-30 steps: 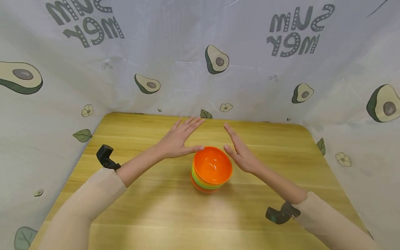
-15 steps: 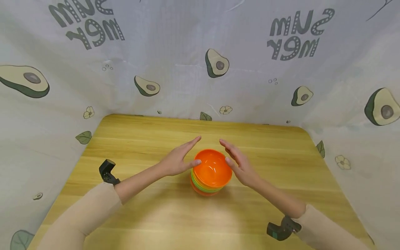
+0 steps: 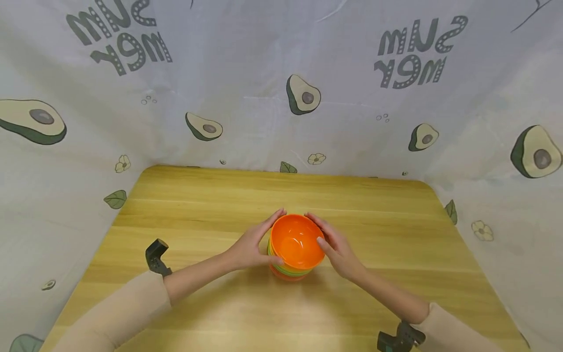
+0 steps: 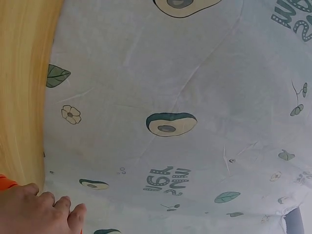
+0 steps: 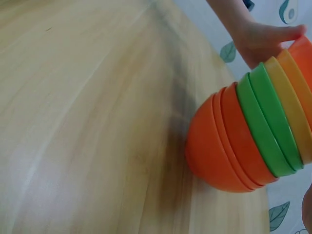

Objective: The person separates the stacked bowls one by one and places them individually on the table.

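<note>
A nested stack of bowls (image 3: 298, 244) stands on the table, its top bowl orange and glossy inside. My left hand (image 3: 249, 249) holds the stack from the left, thumb across the near side and fingers reaching round the far rim. From the right, my right hand (image 3: 340, 252) grips it near the rim, with the thumb at the top bowl's edge. In the right wrist view the layers show: orange-red bowls (image 5: 212, 151) lowest, green bowls (image 5: 265, 117) above, then yellow-orange ones. The left wrist view shows the left hand's knuckles (image 4: 44, 212) and a sliver of orange.
The wood-grain table (image 3: 211, 195) has rounded far corners. A pale curtain (image 3: 255, 58) printed with avocados, leaves and lettering encloses the back and sides. Dark wrist cameras (image 3: 157, 256) sit on both forearms.
Both hands have come down and inward, from spread above and beside the stack to closing around its upper rim. The bowls stay in place on the table.
</note>
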A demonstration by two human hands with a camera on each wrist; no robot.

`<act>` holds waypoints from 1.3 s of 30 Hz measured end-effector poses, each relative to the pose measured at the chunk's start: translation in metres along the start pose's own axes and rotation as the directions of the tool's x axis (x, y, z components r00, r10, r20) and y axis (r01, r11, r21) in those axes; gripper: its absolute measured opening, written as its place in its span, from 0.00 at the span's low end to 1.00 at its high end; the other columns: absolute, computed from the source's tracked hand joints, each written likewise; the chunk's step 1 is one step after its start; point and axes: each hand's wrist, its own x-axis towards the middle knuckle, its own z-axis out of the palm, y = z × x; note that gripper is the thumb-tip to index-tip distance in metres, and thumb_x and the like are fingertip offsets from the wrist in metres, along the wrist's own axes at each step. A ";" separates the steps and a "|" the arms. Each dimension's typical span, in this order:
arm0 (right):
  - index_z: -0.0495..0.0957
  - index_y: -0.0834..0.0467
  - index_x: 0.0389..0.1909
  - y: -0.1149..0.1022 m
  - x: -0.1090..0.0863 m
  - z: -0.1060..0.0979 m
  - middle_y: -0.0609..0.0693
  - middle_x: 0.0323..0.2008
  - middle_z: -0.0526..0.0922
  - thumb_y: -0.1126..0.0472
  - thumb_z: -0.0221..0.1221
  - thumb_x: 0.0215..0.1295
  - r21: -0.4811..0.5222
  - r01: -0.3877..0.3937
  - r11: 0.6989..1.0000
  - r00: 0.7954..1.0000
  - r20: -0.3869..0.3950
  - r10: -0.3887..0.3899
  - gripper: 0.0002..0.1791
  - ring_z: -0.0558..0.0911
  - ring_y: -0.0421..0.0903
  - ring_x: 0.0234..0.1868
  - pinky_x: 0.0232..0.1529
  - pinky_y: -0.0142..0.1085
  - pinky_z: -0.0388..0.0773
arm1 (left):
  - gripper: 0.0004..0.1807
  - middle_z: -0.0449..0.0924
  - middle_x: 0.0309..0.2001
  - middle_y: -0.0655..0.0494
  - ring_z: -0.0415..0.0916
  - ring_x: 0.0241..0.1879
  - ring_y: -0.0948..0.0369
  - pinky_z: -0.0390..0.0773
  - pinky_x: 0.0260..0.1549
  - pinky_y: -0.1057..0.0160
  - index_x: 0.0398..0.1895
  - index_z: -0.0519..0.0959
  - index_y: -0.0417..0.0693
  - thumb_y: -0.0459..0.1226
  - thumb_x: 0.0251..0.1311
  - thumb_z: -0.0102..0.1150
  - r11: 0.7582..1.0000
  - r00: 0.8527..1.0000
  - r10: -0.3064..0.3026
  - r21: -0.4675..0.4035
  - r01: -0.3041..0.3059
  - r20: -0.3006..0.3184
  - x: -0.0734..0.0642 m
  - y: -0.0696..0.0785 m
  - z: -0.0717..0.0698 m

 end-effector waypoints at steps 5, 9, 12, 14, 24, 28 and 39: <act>0.56 0.65 0.67 0.000 -0.002 0.001 0.62 0.65 0.62 0.65 0.47 0.68 0.017 -0.021 1.000 1.000 0.000 0.021 0.27 0.66 0.37 0.63 0.59 0.27 0.66 | 0.57 0.59 0.68 0.59 0.59 0.66 0.55 0.63 0.60 0.43 0.72 0.48 0.60 0.71 0.39 0.54 1.000 1.000 -0.018 -0.001 0.018 -0.013 0.000 0.001 0.002; 0.56 0.65 0.67 0.000 -0.001 0.002 0.62 0.65 0.63 0.69 0.54 0.61 0.005 -0.032 0.999 0.999 -0.007 0.032 0.33 0.67 0.41 0.63 0.60 0.26 0.65 | 0.56 0.62 0.67 0.59 0.62 0.64 0.54 0.64 0.58 0.43 0.72 0.50 0.60 0.70 0.39 0.57 1.000 0.999 -0.020 -0.015 0.019 -0.026 0.000 0.001 0.001; 0.56 0.63 0.68 -0.001 0.000 0.003 0.59 0.65 0.64 0.71 0.61 0.53 -0.024 -0.064 0.998 0.998 -0.008 0.064 0.40 0.68 0.46 0.62 0.59 0.27 0.66 | 0.55 0.63 0.66 0.59 0.64 0.62 0.55 0.66 0.57 0.43 0.72 0.51 0.60 0.68 0.40 0.59 1.000 0.999 -0.017 -0.019 0.016 -0.032 -0.001 0.000 0.001; 0.56 0.61 0.68 -0.001 0.000 0.003 0.56 0.64 0.65 0.70 0.66 0.48 -0.046 -0.092 0.995 0.996 -0.006 0.092 0.44 0.69 0.49 0.61 0.58 0.28 0.68 | 0.55 0.64 0.65 0.59 0.65 0.61 0.56 0.67 0.57 0.44 0.71 0.52 0.59 0.68 0.40 0.59 1.000 0.999 -0.013 -0.020 0.012 -0.036 0.000 -0.001 0.002; 0.56 0.57 0.68 0.006 -0.003 0.000 0.53 0.63 0.66 0.63 0.76 0.33 -0.081 -0.102 0.991 0.994 0.039 0.105 0.57 0.70 0.49 0.59 0.56 0.34 0.71 | 0.54 0.65 0.64 0.57 0.67 0.60 0.57 0.69 0.57 0.50 0.71 0.54 0.51 0.58 0.41 0.68 0.998 1.000 -0.013 -0.064 0.012 -0.023 -0.002 -0.001 0.006; 0.54 0.54 0.69 0.007 -0.004 -0.001 0.51 0.64 0.65 0.60 0.77 0.31 -0.087 -0.108 0.990 0.991 0.065 0.114 0.60 0.69 0.47 0.60 0.57 0.35 0.71 | 0.54 0.65 0.64 0.58 0.67 0.61 0.58 0.69 0.58 0.50 0.70 0.54 0.50 0.46 0.40 0.74 0.998 0.999 -0.042 -0.055 0.041 -0.013 -0.003 0.001 0.006; 0.52 0.56 0.69 0.004 -0.001 0.001 0.51 0.63 0.64 0.57 0.78 0.28 -0.129 -0.117 0.985 0.990 0.057 0.125 0.64 0.69 0.49 0.59 0.54 0.43 0.74 | 0.54 0.65 0.64 0.57 0.66 0.61 0.57 0.69 0.57 0.51 0.71 0.53 0.56 0.45 0.40 0.75 0.998 0.999 -0.047 -0.036 0.047 -0.020 0.001 0.002 0.007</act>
